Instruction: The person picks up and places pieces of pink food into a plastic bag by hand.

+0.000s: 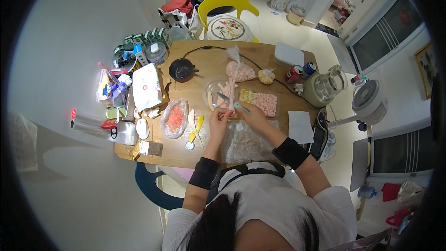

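Note:
My right hand (253, 112) is closed around the green handle of a pair of scissors (241, 107), its metal blade pointing up and left over a round clear plastic container (211, 86). Pale pink strips (224, 94) lie in and over that container. Beside the scissors, my left hand (220, 114) pinches the end of a pale strip or twisted plastic between its fingertips; which of the two I cannot tell. Just right of the hands sits a clear tray of small pink and yellow pieces (266, 104). A crumpled clear plastic bag (247, 143) lies below them on the wooden table.
A tied bag of pink pieces (242, 71) and a small yellow bundle (266, 76) stand behind. A lined bowl of pink shreds (176, 118) is at left, a black bowl (182, 69) farther back. Cans (293, 74), a glass kettle (322, 87) and a black cable edge the right side.

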A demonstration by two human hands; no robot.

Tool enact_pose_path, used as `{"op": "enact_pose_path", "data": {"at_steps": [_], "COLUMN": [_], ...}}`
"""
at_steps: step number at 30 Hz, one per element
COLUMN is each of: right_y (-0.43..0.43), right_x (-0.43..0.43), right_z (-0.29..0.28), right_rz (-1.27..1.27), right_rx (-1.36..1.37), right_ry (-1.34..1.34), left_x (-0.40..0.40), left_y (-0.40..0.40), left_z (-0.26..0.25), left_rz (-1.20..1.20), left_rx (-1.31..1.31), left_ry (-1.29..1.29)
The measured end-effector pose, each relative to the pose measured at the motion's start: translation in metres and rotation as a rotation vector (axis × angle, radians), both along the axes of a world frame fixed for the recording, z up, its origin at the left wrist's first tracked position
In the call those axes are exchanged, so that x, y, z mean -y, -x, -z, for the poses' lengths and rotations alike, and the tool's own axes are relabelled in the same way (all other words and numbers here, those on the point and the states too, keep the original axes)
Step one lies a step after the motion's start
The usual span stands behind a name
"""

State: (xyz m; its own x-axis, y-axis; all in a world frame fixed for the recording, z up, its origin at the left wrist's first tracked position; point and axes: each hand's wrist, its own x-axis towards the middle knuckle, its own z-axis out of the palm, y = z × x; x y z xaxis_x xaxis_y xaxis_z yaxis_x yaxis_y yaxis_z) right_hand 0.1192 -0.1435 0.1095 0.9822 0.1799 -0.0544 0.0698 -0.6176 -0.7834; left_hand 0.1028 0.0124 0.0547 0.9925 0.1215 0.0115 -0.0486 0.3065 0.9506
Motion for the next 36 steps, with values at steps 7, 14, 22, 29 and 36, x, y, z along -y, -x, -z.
{"op": "enact_pose_path", "data": {"at_steps": [7,14,22,29,36], "right_y": [-0.007,-0.031,-0.037,-0.029,-0.023], "right_x": [0.012,0.062,0.056,0.019,0.026], "right_z": [0.002,0.055,0.043,0.031,0.044], "right_rz": [0.027,0.301,0.359,0.321,0.425], "right_rx": [-0.014,-0.009,-0.095,-0.468,-0.344], "right_ry": [0.037,0.034,-0.146,-0.531,-0.534], "left_x": [-0.003,-0.008,-0.007,0.013,0.013], "left_y": [0.002,0.005,0.000,0.008,0.007], "left_z": [-0.007,-0.007,0.002,0.015,0.047], "left_rz": [-0.019,-0.026,0.068,0.209,0.068], "left_rx": [-0.010,-0.007,-0.085,-0.224,-0.242], "left_ry": [0.001,-0.007,0.099,0.186,0.020]}}
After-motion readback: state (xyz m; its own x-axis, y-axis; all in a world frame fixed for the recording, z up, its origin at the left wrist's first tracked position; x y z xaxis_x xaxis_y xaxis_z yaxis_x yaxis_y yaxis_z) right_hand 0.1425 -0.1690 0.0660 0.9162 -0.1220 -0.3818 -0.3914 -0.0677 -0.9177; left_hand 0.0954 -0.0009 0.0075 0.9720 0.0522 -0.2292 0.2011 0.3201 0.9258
